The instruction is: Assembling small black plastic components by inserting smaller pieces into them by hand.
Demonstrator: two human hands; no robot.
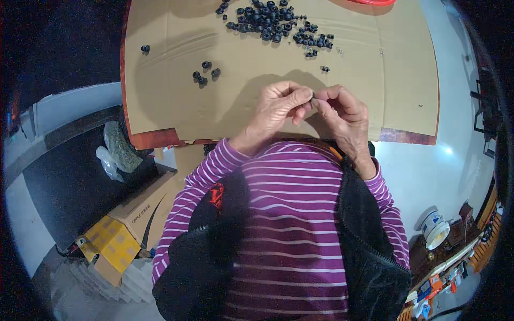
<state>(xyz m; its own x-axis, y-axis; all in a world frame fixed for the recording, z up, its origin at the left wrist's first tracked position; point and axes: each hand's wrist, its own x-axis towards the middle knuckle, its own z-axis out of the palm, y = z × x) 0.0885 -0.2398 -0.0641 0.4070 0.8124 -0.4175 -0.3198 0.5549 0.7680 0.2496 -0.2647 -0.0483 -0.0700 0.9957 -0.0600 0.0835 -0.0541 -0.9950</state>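
My left hand [279, 105] and my right hand [346, 113] meet just above the near part of the cardboard-covered table. Between their fingertips is a small black part [314, 97], pinched from both sides. Most of it is covered by my thumbs and fingers, so its shape does not show. Beyond my hands lies a single small black cylinder-like piece [325, 69]. A loose group of several round black pieces [203, 81] rests to the left of my left hand.
A large pile of round black pieces [262, 20] spreads over the far middle, with smaller black pieces [313, 40] at its right edge. Tiny shiny bits [340, 51] lie near them. At the far edge is a red container's rim [375, 1]. Boxes [144, 206] stand on the floor at left.
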